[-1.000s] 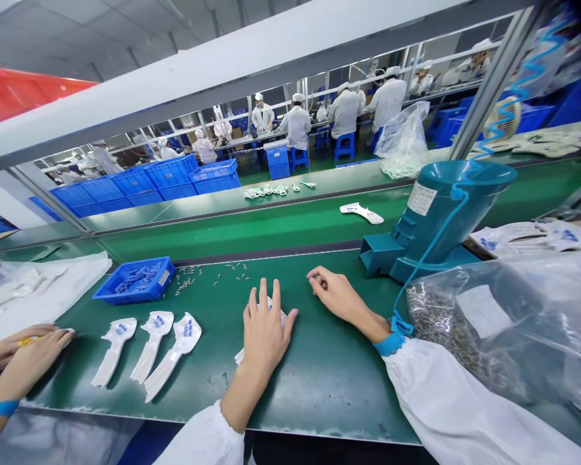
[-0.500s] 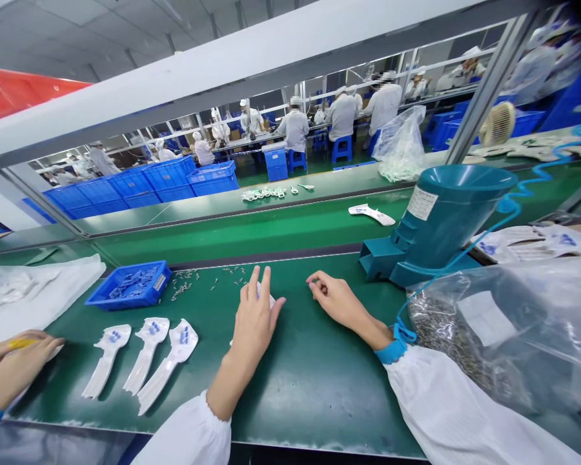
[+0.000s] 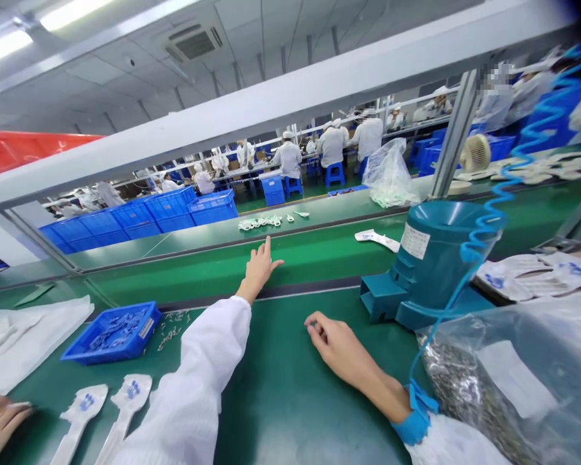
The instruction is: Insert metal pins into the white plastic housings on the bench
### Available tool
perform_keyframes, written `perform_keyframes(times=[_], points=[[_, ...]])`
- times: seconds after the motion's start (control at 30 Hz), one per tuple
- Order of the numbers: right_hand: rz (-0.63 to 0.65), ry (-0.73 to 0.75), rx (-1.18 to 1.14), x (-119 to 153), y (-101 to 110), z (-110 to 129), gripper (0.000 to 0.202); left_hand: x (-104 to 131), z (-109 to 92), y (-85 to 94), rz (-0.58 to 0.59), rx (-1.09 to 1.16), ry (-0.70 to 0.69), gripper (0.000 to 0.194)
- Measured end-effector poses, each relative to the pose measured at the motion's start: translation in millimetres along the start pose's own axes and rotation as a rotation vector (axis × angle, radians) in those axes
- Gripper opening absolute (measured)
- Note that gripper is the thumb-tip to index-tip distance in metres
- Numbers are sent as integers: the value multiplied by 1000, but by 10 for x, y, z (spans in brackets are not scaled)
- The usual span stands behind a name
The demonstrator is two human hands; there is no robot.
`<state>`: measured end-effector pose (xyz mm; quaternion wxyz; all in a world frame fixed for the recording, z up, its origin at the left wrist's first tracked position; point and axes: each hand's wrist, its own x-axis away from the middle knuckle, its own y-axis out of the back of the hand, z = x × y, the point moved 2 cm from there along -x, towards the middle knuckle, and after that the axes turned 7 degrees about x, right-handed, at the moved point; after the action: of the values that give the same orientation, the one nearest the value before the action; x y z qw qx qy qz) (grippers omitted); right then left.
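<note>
My left hand (image 3: 258, 268) reaches over the green conveyor belt (image 3: 203, 271), index finger stretched forward and thumb apart. No held thing shows in it. Beyond its fingertip lie small white-and-green pieces (image 3: 260, 223) on the far ledge. My right hand (image 3: 336, 342) hovers or rests above the green tabletop (image 3: 290, 400), its fingers curled and thumb against them; what they hold, if anything, is hidden. A blue wrist strap (image 3: 413, 420) with a coiled cord is on that wrist. White curved plastic shells with blue marks (image 3: 129, 403) lie at lower left, partly covered by my left sleeve.
A blue tray (image 3: 148, 326) of small blue parts stands beside scattered tiny metal parts (image 3: 172, 329). At right are a teal hopper (image 3: 428, 265) and a clear bag of metal parts (image 3: 465, 374). A white shell (image 3: 377, 240) lies on the belt. A co-worker's hand (image 3: 2, 423) is at left.
My left hand has moved forward from over a white piece on the tabletop to above the belt. That piece no longer shows. The view has tilted up; my right hand stays curled.
</note>
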<state>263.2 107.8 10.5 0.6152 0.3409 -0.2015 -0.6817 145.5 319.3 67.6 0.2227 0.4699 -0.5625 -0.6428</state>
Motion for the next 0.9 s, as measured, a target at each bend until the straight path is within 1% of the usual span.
perform_keyframes(times=[0.03, 0.1, 0.2, 0.27, 0.3, 0.37, 0.43, 0.47, 0.53, 0.6, 0.63, 0.67, 0.7, 0.73, 0.77, 0.8, 0.83, 0.9], points=[[-1, -3, 5, -1, 10, 9, 23, -132, -28, -62, 14, -2, -9, 76], [-6, -18, 17, -10, 21, 6, 23, -349, -112, -171, 42, 4, -31, 62], [-13, -47, 44, -38, 15, -38, 25, -541, -274, -287, 88, 37, -63, 41], [-5, -55, 57, -54, 10, -64, 26, -558, -359, -306, 124, 67, -72, 38], [3, -55, 63, -56, 7, -68, 26, -521, -378, -288, 147, 79, -71, 37], [21, -57, 70, -48, 2, -61, 26, -332, -356, -190, 218, 95, -61, 37], [42, -52, 78, -28, -14, -50, 27, 33, -253, 4, 306, 104, -53, 39], [58, -41, 83, -14, -30, -48, 28, 282, -177, 139, 342, 109, -48, 42], [73, -10, 117, 20, -73, -53, 32, 895, 13, 471, 369, 120, -32, 49], [95, -2, 140, 63, -138, -46, 34, 1623, 266, 810, 332, 113, 29, 51], [109, 5, 142, 83, -178, -24, 34, 2007, 416, 945, 288, 107, 83, 51], [126, 18, 138, 98, -225, 15, 34, 2385, 577, 1048, 181, 119, 148, 49], [144, 41, 134, 105, -280, 71, 35, 2746, 735, 1095, 113, 116, 207, 47], [165, 75, 134, 101, -343, 145, 35, 3069, 879, 1095, 60, 111, 248, 44], [190, 119, 143, 82, -416, 235, 35, 3341, 997, 1062, 4, 105, 276, 41], [216, 171, 162, 47, -497, 339, 36, 3556, 1080, 1009, -40, 114, 286, 39], [238, 220, 192, -7, -584, 450, 37, 3713, 1124, 950, -72, 132, 294, 38], [262, 281, 275, -167, -765, 673, 38, 3878, 1091, 848, -121, 178, 298, 39]])
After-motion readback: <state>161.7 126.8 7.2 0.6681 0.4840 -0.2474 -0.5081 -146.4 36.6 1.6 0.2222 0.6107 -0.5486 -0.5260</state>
